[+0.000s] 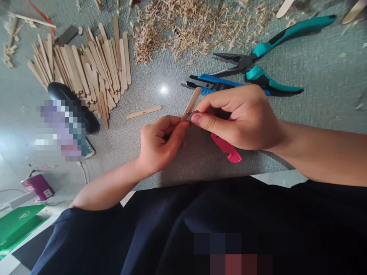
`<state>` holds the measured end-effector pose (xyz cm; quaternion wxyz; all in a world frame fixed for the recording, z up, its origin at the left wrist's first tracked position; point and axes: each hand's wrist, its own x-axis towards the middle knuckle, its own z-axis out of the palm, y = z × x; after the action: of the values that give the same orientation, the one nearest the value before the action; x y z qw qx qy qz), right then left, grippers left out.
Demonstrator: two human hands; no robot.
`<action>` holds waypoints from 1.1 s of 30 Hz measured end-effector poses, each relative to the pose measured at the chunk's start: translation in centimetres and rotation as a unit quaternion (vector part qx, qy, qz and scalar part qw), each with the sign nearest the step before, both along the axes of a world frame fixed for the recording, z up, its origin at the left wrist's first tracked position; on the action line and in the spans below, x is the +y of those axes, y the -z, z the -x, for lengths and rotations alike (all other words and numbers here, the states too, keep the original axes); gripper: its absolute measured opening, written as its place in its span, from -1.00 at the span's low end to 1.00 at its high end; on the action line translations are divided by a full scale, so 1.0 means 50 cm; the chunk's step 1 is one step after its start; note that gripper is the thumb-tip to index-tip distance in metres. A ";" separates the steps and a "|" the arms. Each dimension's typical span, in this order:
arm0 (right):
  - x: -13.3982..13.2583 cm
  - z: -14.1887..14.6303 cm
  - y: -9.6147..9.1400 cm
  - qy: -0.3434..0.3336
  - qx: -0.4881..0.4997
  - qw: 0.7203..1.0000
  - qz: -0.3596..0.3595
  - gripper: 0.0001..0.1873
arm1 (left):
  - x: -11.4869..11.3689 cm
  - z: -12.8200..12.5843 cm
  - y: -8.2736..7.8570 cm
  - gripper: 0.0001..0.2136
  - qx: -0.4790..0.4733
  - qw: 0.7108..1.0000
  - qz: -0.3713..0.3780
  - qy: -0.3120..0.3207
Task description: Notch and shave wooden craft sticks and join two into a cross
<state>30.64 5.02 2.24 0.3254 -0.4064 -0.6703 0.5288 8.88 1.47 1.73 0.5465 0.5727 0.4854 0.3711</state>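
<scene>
My left hand (pixel 162 143) pinches a wooden craft stick (pixel 193 101) between thumb and fingers, its rounded end slanting up and away. My right hand (pixel 243 116) is closed in a pinch on a small, thin, shiny piece (pixel 192 114) that meets the stick just above my left thumb. Its kind is too small to tell. Beyond the right hand lie a blue utility knife (pixel 208 83), partly covered by that hand, and teal-handled long-nose pliers (pixel 246 63). A pink plastic piece (pixel 226 148) rests below the right hand. Another craft stick (pixel 143 112) lies flat beyond the left hand.
Many craft sticks (pixel 94 72) are heaped at the back left, beside a black rounded object (pixel 87 118) and a blurred-out device. Wood shavings (pixel 183 28) spread along the far side. A purple box (pixel 38 186) and a green container (pixel 21 225) stand at the lower left.
</scene>
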 end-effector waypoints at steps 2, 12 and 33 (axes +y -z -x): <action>-0.001 0.000 -0.001 -0.001 0.003 1.000 0.001 -0.67 | 0.001 -0.001 -0.001 -0.53 -0.001 1.000 -0.003 -0.001; -0.006 0.003 -0.003 -0.010 0.002 1.000 0.018 -0.66 | -0.005 -0.001 0.002 -0.60 0.014 1.000 -0.014 -0.005; -0.005 0.000 -0.006 -0.038 -0.026 0.998 0.036 -0.46 | -0.009 0.006 0.012 -0.71 0.113 0.980 -0.163 0.016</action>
<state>30.62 4.79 2.52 0.2730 -0.4059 -0.6738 0.5539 8.57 1.03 1.13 0.3932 0.7002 0.4679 0.3691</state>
